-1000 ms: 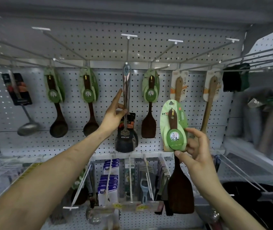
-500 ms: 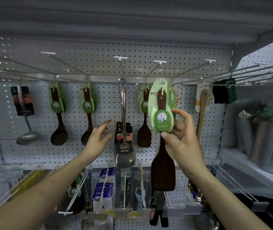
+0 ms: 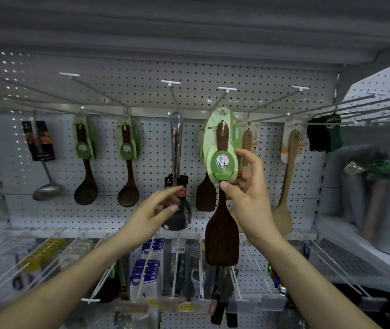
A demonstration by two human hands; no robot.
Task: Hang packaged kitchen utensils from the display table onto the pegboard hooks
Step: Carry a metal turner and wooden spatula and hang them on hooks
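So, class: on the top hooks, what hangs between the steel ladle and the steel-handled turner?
Head view: two carded dark wooden ladles hang there, the left ladle and the right ladle.

The right hand has lifted the packaged dark wooden spatula toward 12 o'clock and slightly toward 9. Its green card, a second ago below the hanging row, now stands level with that row's cards and overlaps one of them. The left hand has dropped toward 6 o'clock from the handle of the steel turner. Its fingers now reach out in front of the turner's lower end.
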